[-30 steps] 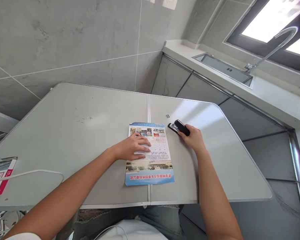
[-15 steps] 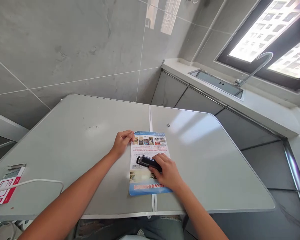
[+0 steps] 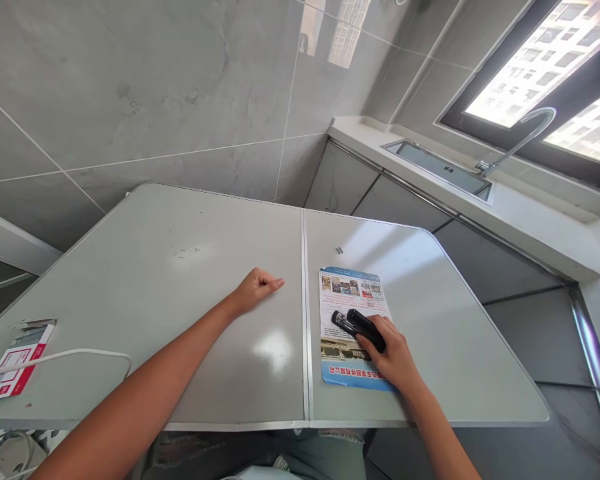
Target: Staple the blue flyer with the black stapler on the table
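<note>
Head view: the right hand (image 3: 393, 357) grips the black stapler (image 3: 360, 325) lying on the flyer (image 3: 350, 293), at 3 o'clock from the curled, empty left hand (image 3: 254, 290) resting on the table (image 3: 180, 280), so even downward pressure should, I judge, keep the sheet from skidding.

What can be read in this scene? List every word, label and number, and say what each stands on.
No text reads clearly.
flyer: red characters along its blue near band, partly under the right hand, too small to read; its fine print likewise.
red and white card at the left edge of the table: print blurred.
stapler: no lettering shows.
</note>
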`<state>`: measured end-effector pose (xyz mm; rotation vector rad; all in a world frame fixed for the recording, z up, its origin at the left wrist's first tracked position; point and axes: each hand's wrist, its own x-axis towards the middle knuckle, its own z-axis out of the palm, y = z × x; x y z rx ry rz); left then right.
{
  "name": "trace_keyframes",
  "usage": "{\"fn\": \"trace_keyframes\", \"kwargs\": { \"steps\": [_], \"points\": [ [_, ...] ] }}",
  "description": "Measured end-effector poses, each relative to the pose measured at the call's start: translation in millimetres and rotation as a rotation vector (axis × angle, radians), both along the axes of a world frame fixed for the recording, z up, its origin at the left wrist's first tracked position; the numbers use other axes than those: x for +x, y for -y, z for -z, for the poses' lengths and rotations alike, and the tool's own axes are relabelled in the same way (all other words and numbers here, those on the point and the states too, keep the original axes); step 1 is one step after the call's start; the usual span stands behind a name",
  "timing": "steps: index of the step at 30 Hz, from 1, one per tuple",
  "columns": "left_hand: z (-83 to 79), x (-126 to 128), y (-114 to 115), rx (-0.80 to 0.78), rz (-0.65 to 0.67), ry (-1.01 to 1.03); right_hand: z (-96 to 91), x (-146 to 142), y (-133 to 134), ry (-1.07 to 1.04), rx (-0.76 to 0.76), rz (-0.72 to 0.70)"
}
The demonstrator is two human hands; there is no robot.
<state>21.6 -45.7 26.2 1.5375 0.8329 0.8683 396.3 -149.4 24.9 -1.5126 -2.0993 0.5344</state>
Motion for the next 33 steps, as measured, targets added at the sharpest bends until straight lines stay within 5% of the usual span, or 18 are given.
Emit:
{"fn": "trace_keyframes", "kwargs": {
  "steps": [5, 10, 13, 17, 21, 33],
  "points": [
    [2.2, -1.9, -2.0, -0.025, -0.016, 0.007, -15.6, 32.5, -17.0, -0.087, -0.148, -0.052],
    [8.9, -2.3, -5.0, -0.038, -0.065, 0.035, -15.4, 91.7, -81.9, -0.143, -0.086, 0.466],
    [10.8, -1.7, -7.0, -0.046, -0.102, 0.08, -0.9, 109.4, -121.1, 0.02, -0.144, 0.597],
    [10.6, -1.7, -8.7, -0.054, -0.125, 0.076, 20.8, 106.2, -143.5, 0.124, -0.01, 0.754],
    [9.0, -1.2, -9.5, -0.046, -0.121, 0.067, 31.5, 106.6, -142.9, 0.192, 0.031, 0.684],
    [10.8, -1.8, -9.7, -0.072, -0.123, 0.057, 34.1, 128.2, -142.3, -0.067, 0.072, 0.584]
  ]
}}
